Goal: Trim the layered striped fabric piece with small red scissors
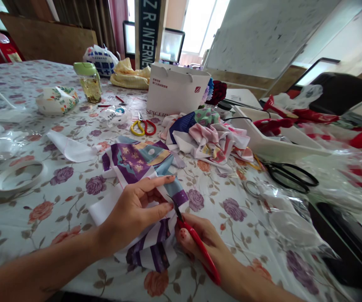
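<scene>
1. The left hand [133, 212] is gripping the purple, blue and white printed fabric [137, 161]; its index finger and thumb are parting at the tips.
2. The fabric is lying in loose folds on the near middle of the table, its long axis running away from the person.
3. The red-handled scissors with dark blades [196, 245] are pointing to the upper left at the fabric's right edge, their long axis slanting from lower right to upper left.
4. The right hand [200, 237] is closing around the scissors' handle.
5. Across the flower-printed tablecloth [102, 272], left to right, a white ring-shaped roll [0, 183], a white cloth scrap [71, 147], a green-lidded clear jar [88, 86], yellow-and-red-handled scissors [143, 127], a white paper bag [176, 90], a multicoloured cloth heap [206, 136] and black-handled scissors [289, 176] are resting.
6. Behind, a dark lettered panel [148, 35] is standing upright; a large whiteboard [262, 35] is leaning to its right.
7. The frame is cutting off both forearms and the panel's lettering. The right hand is covering part of the scissors' handle; whether the blades are parting cannot be told. Clear plastic packaging [294, 222] is blurring toward the right edge.
</scene>
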### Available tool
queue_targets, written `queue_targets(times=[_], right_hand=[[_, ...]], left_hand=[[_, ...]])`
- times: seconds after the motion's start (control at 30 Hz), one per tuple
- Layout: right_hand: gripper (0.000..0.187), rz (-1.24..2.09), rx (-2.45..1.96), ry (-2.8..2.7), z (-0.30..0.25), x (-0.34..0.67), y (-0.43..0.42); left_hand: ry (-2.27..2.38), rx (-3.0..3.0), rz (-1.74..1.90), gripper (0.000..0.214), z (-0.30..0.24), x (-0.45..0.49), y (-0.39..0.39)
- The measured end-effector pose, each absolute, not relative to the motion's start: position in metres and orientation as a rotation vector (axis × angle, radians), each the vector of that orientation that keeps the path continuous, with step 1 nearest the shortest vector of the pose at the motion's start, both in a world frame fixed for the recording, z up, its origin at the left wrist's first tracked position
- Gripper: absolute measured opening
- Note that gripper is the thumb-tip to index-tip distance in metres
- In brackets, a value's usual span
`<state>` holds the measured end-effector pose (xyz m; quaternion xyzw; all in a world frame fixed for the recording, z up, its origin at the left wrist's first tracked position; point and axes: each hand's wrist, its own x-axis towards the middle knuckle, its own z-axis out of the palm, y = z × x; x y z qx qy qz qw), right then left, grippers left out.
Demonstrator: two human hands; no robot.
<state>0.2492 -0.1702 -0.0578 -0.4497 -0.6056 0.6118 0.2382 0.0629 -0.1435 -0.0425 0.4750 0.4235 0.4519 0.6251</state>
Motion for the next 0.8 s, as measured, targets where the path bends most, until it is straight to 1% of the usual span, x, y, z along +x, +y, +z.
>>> queue_targets(times=[0.8], right_hand=[[0.055, 1.64, -1.171, -1.603, -0.0582, 0.2472, -0.1719]], left_hand=[[0.963, 1.1, 1.049, 0.05, -0.0433, 0.0631, -0.1441]])
